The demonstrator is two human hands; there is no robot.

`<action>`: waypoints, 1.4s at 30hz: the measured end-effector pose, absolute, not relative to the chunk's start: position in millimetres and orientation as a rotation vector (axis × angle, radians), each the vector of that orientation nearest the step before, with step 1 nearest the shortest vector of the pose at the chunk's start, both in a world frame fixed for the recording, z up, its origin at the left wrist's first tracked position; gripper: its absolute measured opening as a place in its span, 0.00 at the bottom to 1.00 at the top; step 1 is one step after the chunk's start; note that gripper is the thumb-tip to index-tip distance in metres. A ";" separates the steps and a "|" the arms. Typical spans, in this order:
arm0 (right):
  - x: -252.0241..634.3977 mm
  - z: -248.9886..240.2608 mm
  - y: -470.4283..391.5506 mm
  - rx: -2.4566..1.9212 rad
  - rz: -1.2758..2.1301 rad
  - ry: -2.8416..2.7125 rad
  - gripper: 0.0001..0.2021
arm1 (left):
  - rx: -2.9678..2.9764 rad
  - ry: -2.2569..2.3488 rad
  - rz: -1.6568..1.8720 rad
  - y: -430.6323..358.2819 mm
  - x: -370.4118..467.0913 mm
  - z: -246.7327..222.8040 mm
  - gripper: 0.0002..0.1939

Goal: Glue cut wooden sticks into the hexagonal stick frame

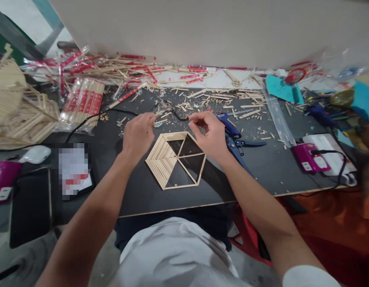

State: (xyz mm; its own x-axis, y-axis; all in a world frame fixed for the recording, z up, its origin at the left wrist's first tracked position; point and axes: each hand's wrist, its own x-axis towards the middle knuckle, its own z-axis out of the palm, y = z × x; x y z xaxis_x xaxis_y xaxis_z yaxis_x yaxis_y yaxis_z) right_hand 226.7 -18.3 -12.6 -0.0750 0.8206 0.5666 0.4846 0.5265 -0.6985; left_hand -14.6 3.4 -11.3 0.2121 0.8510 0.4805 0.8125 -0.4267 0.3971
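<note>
A hexagonal frame of thin wooden sticks [186, 186] lies flat on the dark table, spokes meeting at its centre. Rows of sticks fill its left sections and part of the top one; the right and lower sections show bare table. Above its upper left edge, my left hand [139, 133] is closed in a pinch, a pale sliver showing near the fingertips that I cannot make out. My right hand [210, 135] hovers over the upper right corner, thumb and forefinger pinched on something too small to name. Just right of it lie a blue glue gun [230, 125] and blue-handled cutters [239, 145].
Stick offcuts [223, 95] litter the back. Wrapped chopstick bundles [82, 101] and stick-built pieces [25, 107] are at left, near a dark phone [31, 207]. A magenta box [311, 157] with a cable and a second glue gun [320, 115] lie right. Someone in orange sits right.
</note>
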 end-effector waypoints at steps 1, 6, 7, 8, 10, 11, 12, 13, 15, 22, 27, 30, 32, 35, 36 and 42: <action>226.2 -11.3 -16.1 -1.110 0.414 -1.734 0.10 | 2.382 1.655 1.009 4.7 -16.3 -11.2 0.14; 210.4 -8.2 -14.8 -1.067 0.536 -1.873 0.16 | 2.548 1.412 0.933 -3.1 -8.7 -15.3 0.16; 205.7 -9.0 -16.2 -1.077 0.530 -1.876 0.15 | 2.593 1.357 0.919 -5.3 -6.1 -16.5 0.16; 201.2 -10.3 -18.0 -1.099 0.521 -1.852 0.14 | 2.624 1.318 0.908 -7.0 -4.0 -17.6 0.16; 193.5 -14.2 -21.3 -1.145 0.541 -1.738 0.12 | 2.650 1.292 0.896 -9.0 -1.3 -19.3 0.16; 190.8 -16.3 -22.7 -1.161 0.588 -1.656 0.12 | 2.655 1.296 0.893 -9.3 -0.7 -19.7 0.16; 189.0 -18.2 -23.6 -1.173 0.660 -1.568 0.12 | 2.659 1.305 0.895 -9.4 -0.4 -20.0 0.16; 188.1 -19.8 -24.2 -1.182 0.741 -1.483 0.12 | 2.665 1.313 0.897 -9.4 -0.3 -20.1 0.16; 188.6 -22.0 -24.9 -1.192 0.877 -1.340 0.14 | 2.680 1.311 0.896 -10.0 0.2 -20.0 0.16; 195.9 -24.5 -33.0 -1.180 0.889 -1.390 0.14 | 2.803 1.212 0.878 -14.1 2.0 -19.4 0.18; 198.3 -22.9 -36.6 -1.292 0.692 -1.628 0.11 | 2.825 1.177 0.818 -12.9 -0.3 -21.4 0.17; 198.8 -18.5 -37.7 -1.299 0.700 -1.632 0.09 | 2.821 1.191 0.846 -14.5 1.6 -20.5 0.18; 198.7 -15.7 -38.3 -1.306 0.696 -1.603 0.08 | 2.825 1.209 0.860 -16.6 4.3 -18.8 0.17; 198.6 -13.5 -38.5 -1.326 0.674 -1.579 0.08 | 2.835 1.228 0.873 -19.4 8.1 -16.4 0.16; 198.6 -13.4 -38.2 -1.327 0.686 -1.567 0.08 | 2.840 1.233 0.868 -19.7 8.9 -15.9 0.16; 200.5 -13.8 -35.4 -1.272 0.945 -1.420 0.07 | 2.847 1.215 0.843 -17.7 6.8 -14.9 0.15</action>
State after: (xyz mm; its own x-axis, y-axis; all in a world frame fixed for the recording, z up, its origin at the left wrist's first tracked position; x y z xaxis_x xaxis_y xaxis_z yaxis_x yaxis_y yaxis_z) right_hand 200.5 -35.4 -13.8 0.0174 0.9868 0.1612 0.2330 0.1528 -0.9604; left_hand 6.8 -17.7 -14.9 0.5754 0.6540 0.4911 0.6890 -0.7112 0.1398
